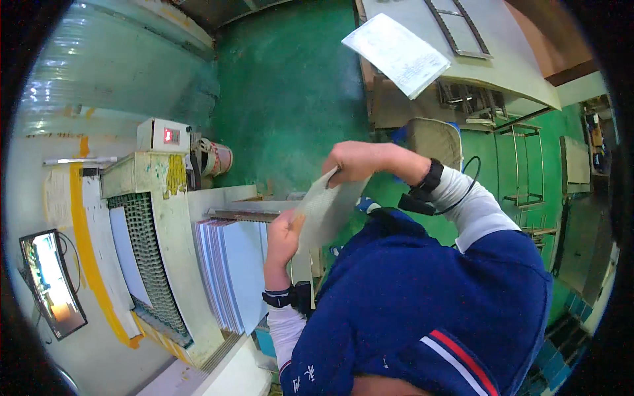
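A thin, pale grey sheet point(325, 210), slightly blurred, is held up in front of my body, tilted. My left hand point(282, 236) is closed on its left edge. The fingers of my right hand point(356, 162) are closed over its upper edge. Just left of my left hand stands a row of several white, flat panels point(246, 267), packed side by side on edge. Farther left, a white panel point(129, 254) lies on the mesh conveyor point(153, 247) of a machine.
A control box point(164, 136) with a red display sits on the machine, beside a bucket point(218, 158). At far left is a monitor point(54, 284). Printed papers point(396, 54) and a metal frame point(459, 26) lie on a table at the upper right, near a stool point(434, 142).
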`<state>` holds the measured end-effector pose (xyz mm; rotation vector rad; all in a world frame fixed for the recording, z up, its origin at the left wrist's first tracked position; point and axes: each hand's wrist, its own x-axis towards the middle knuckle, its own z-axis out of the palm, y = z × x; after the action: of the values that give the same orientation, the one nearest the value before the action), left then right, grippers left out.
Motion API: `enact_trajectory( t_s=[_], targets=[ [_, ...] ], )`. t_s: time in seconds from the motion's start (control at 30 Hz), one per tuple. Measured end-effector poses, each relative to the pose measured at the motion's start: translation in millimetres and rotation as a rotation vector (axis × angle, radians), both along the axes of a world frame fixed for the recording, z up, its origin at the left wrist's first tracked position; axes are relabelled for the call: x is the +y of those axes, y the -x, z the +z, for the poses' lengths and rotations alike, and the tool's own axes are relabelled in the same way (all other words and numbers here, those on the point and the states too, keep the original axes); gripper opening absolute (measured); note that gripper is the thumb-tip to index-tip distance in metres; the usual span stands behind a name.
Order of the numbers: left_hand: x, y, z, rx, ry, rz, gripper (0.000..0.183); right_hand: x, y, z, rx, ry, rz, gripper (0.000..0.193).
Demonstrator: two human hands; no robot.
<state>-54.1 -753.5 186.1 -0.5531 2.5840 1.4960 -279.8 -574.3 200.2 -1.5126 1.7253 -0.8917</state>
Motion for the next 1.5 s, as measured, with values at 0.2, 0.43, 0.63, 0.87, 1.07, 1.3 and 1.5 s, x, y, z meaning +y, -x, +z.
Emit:
enact_trajectory(
  t_s=[0.2, 0.43, 0.63, 0.87, 1.07, 1.3, 1.5],
  targets=[
    [-8, 17, 9, -0.156, 0.166, -0.009, 0.019, 35, 29, -47, -0.31, 0.091, -0.33, 0.017],
    [-27, -19, -49, -0.156, -0.091, 0.057, 0.019, 127, 135, -128, -0.902, 0.229, -1.41, 0.028],
    [-16, -45, -60, -0.256, -0.186, 0.174, 0.019, 181, 223, -187, -1.172, 0.541, -1.662, 0.034],
    [-1, -54, -74, -0.256, -0.219, 0.258, 0.019, 193, 279, -224, -0.575, 0.168, -1.845, 0.055],
    [10, -71, -96, -0.232, -0.274, 0.322, 0.02, 193, 223, -162, -0.507, -0.071, -1.838, 0.061],
    [18, -73, -92, -0.299, -0.222, 0.319, 0.021, 175, 220, -209, -1.263, 0.254, -1.526, 0.036],
    [21, -68, -86, -0.283, -0.231, 0.313, 0.021, 156, 239, -190, -1.405, 0.529, -1.491, 0.026]
  ],
)
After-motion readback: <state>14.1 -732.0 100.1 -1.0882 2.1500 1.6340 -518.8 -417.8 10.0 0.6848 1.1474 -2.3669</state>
